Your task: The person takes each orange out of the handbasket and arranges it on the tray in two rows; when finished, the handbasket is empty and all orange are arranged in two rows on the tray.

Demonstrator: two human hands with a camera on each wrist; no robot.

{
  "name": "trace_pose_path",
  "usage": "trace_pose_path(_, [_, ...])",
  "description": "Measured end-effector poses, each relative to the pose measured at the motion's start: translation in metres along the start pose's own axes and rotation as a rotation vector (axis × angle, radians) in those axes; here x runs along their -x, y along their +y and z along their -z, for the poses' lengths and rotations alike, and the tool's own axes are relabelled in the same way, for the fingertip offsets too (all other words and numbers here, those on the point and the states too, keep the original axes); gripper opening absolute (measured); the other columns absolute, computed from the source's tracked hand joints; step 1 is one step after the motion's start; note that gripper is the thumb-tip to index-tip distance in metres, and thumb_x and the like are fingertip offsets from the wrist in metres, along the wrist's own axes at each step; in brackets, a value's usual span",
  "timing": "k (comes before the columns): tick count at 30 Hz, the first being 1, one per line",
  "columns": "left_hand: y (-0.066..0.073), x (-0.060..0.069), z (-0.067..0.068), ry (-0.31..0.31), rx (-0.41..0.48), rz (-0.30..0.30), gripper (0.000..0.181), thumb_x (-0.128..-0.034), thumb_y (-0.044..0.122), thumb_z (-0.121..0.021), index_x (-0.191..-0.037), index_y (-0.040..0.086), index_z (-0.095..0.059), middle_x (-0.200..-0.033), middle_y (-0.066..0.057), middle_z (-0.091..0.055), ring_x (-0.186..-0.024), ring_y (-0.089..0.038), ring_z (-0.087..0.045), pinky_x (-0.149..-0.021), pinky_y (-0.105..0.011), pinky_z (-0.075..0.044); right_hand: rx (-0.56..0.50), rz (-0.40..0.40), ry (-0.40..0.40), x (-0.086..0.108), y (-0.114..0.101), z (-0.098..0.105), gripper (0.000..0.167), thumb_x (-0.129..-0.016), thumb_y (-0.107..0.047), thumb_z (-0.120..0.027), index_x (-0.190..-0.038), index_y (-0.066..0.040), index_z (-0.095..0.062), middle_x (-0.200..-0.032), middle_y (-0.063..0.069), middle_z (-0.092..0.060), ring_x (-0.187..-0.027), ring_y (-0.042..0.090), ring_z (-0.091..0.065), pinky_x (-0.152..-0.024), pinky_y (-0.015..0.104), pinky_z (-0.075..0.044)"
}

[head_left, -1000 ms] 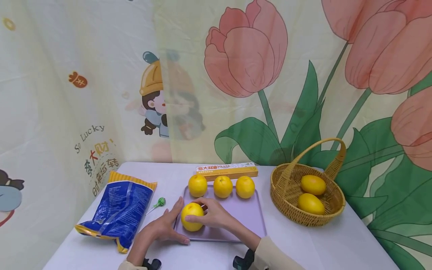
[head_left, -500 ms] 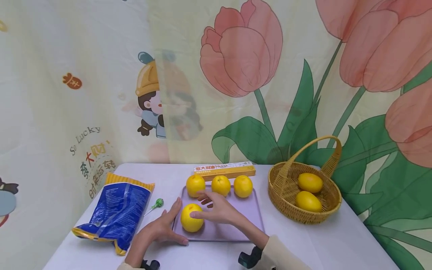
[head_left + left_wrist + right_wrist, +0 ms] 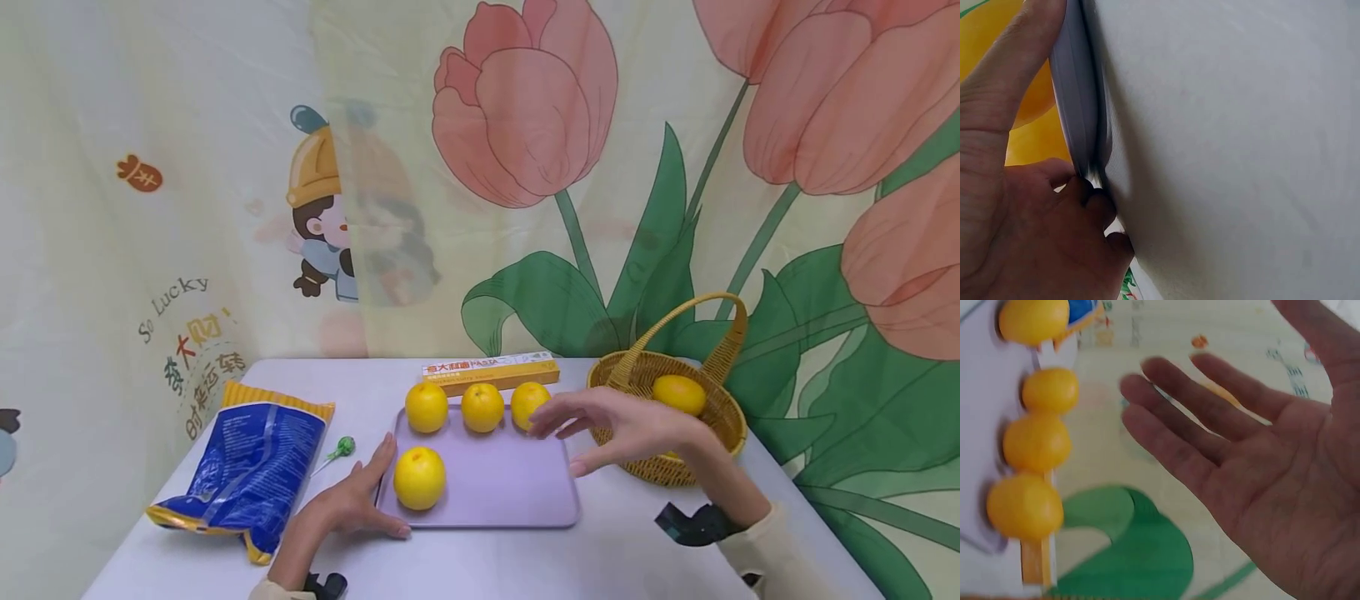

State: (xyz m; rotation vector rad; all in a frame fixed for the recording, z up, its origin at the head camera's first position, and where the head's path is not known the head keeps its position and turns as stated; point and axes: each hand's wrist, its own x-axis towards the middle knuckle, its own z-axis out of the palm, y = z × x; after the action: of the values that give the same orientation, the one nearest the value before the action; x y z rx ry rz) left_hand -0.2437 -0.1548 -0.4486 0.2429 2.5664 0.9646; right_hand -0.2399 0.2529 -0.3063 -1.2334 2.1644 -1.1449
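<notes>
A lilac tray point(image 3: 502, 492) lies on the table with one yellow-orange fruit point(image 3: 420, 478) near its front left corner. Three similar fruits point(image 3: 482, 407) stand in a row along its back edge. My left hand point(image 3: 348, 500) holds that front left corner, thumb at the front edge; in the left wrist view its fingertips curl at the tray's rim point(image 3: 1077, 94). My right hand point(image 3: 637, 429) hovers empty between tray and wicker basket point(image 3: 737, 425), fingers spread and slightly bent, hiding part of the basket. One fruit point(image 3: 678, 393) shows plainly inside the basket.
Behind the tray lies a pasta box point(image 3: 491, 374). Left of the tray are a green-headed lollipop point(image 3: 346, 446) and a blue and yellow bag point(image 3: 251, 467). The basket's tall handle point(image 3: 723, 350) arches upward; a printed curtain hangs behind the table.
My right hand has let go of the front left fruit and moved right towards the basket. That fruit stays on the tray, and my left hand stays at the corner. The head view has shifted slightly.
</notes>
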Motion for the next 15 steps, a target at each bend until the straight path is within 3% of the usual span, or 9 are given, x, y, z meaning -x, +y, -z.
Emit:
trace_pose_path(4, [-0.001, 0.001, 0.001, 0.001, 0.003, -0.010, 0.149, -0.0675, 0.037, -0.105, -0.174, 0.008, -0.004, -0.179, -0.024, -0.009, -0.155, -0.068, -0.004, -0.124, -0.080, -0.009, -0.069, 0.024, -0.058, 0.040, 0.010, 0.035, 0.053, -0.102, -0.010, -0.074, -0.149, 0.006, -0.054, -0.145, 0.014, -0.066, -0.134, 0.029, -0.065, -0.114, 0.035, -0.054])
trace_pose_path(7, [-0.001, 0.001, 0.002, 0.002, 0.007, -0.013, 0.149, -0.0675, 0.037, -0.105, -0.174, 0.008, -0.004, -0.179, -0.024, -0.009, -0.155, -0.068, -0.005, -0.124, -0.079, -0.009, -0.109, 0.000, -0.028, 0.067, 0.026, 0.060, 0.052, -0.102, -0.003, -0.070, -0.149, 0.010, -0.051, -0.145, 0.016, -0.066, -0.134, 0.030, -0.065, -0.114, 0.034, -0.053])
trace_pose_path(11, [-0.001, 0.001, 0.002, 0.001, 0.012, -0.016, 0.149, -0.0676, 0.036, -0.105, -0.174, 0.008, -0.004, -0.179, -0.024, -0.009, -0.155, -0.068, -0.004, -0.125, -0.079, -0.009, -0.043, -0.093, 0.129, 0.093, 0.054, 0.086, 0.050, -0.102, -0.001, -0.068, -0.146, 0.013, -0.052, -0.141, 0.028, -0.065, -0.129, 0.025, -0.068, -0.109, 0.029, -0.056])
trace_pose_path(15, [0.000, -0.001, 0.001, -0.003, 0.009, -0.011, 0.149, -0.0678, 0.036, -0.105, -0.174, 0.008, -0.003, -0.179, -0.023, -0.008, -0.155, -0.068, -0.004, -0.125, -0.079, -0.009, 0.111, -0.307, 0.353, 0.107, 0.079, 0.099, 0.052, -0.102, -0.011, -0.073, -0.145, 0.011, -0.056, -0.141, 0.032, -0.065, -0.128, 0.032, -0.068, -0.102, 0.029, -0.059])
